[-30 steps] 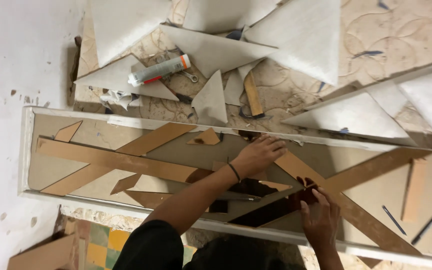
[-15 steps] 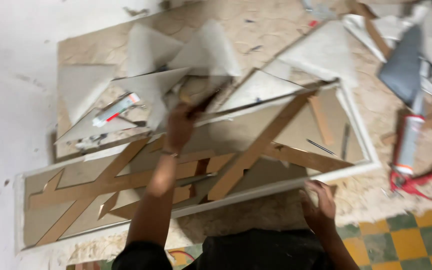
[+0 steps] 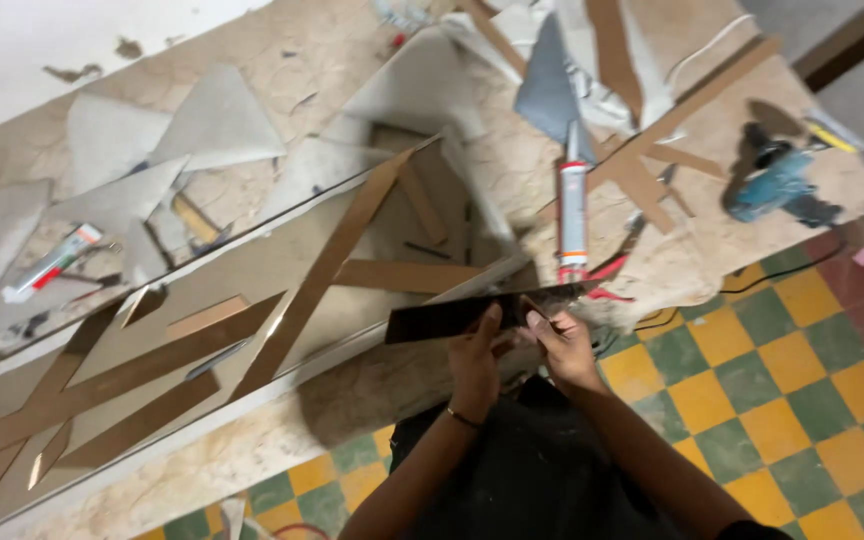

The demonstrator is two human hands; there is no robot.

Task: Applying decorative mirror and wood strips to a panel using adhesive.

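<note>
Both hands hold a long dark strip (image 3: 442,317) close to my body, above the near edge of the worktable. My left hand (image 3: 475,362) grips it from below near its middle. My right hand (image 3: 562,345) pinches its right end. Just beyond the strip lies a long white-framed panel (image 3: 252,395) with brown strips (image 3: 322,270) laid across it in a crossing pattern. A sealant gun with a white cartridge (image 3: 572,215) lies right behind my right hand.
Pale triangular offcuts (image 3: 217,125) litter the far side of the table. A small white tube (image 3: 47,265) lies at the left, a blue power drill (image 3: 777,185) at the right. Loose brown strips (image 3: 652,150) lie near the drill. Yellow-and-green checkered floor (image 3: 752,370) is below.
My left hand has come back from reaching over the panel and now grips the dark strip together with the right. My view has swung right, bringing the drill and floor into sight.
</note>
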